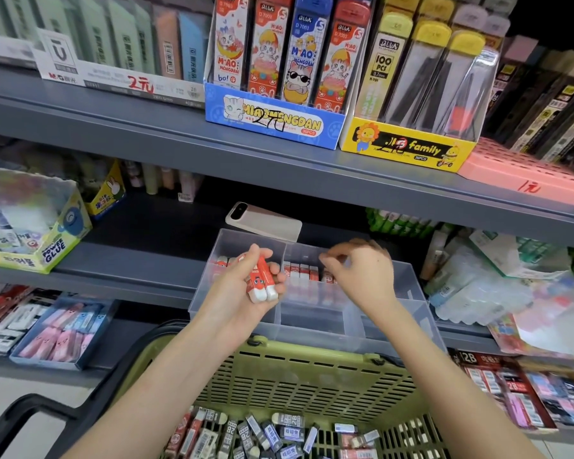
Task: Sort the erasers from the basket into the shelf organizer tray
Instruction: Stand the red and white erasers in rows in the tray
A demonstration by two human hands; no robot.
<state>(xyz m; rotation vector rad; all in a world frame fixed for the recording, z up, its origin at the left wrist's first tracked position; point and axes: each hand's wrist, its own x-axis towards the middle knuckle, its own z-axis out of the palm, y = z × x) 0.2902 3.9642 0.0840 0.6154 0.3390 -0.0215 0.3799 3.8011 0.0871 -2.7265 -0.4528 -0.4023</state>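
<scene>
My left hand [246, 286] grips a few red-and-white erasers [262, 283] above the left compartment of the clear organizer tray [312, 329] on the shelf. My right hand [362, 276] hovers over the tray's middle compartment with fingers curled; it is blurred, and whether it pinches anything cannot be told. A row of red-and-white erasers [300, 271] stands in that compartment, and more lie in the left one [221, 261]. Below, the green basket [312, 376] holds several loose erasers [269, 432], red ones and dark ones.
A phone [262, 221] lies on the shelf behind the tray. A glue box [34, 226] stands at the left, plastic-wrapped packs [478, 286] at the right. Blue trays of erasers [63, 329] sit lower left, and packaged erasers [511, 385] lower right. Display boxes [272, 124] line the upper shelf.
</scene>
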